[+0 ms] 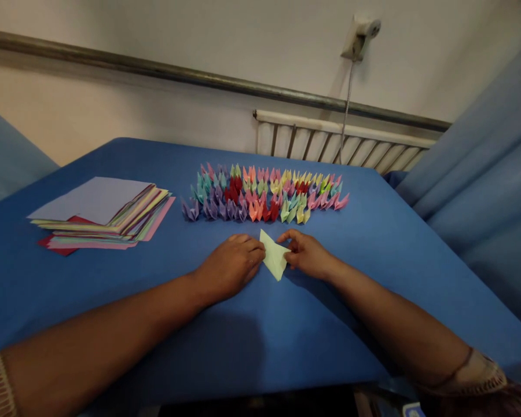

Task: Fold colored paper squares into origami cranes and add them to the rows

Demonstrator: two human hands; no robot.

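A pale green folded sheet of origami paper (274, 258) lies between my hands on the blue tabletop (312, 353), one corner pointing away and one toward me. My left hand (234, 262) rests palm down with its fingers together, their tips on the paper's left edge. At the right corner, my right hand (307, 253) pinches the paper between thumb and fingers, its index finger raised and curved above. Just beyond my hands stand rows of small folded paper cranes (256, 209) in purple, red, pink, green and yellow.
To the left lies an uneven stack of coloured paper sheets (99, 202), a pale lilac one on top. Behind the table are a radiator (330, 139), a metal pipe (200, 75) and a wall socket (356, 41) with a cord. A blue curtain (481, 191) hangs at the right.
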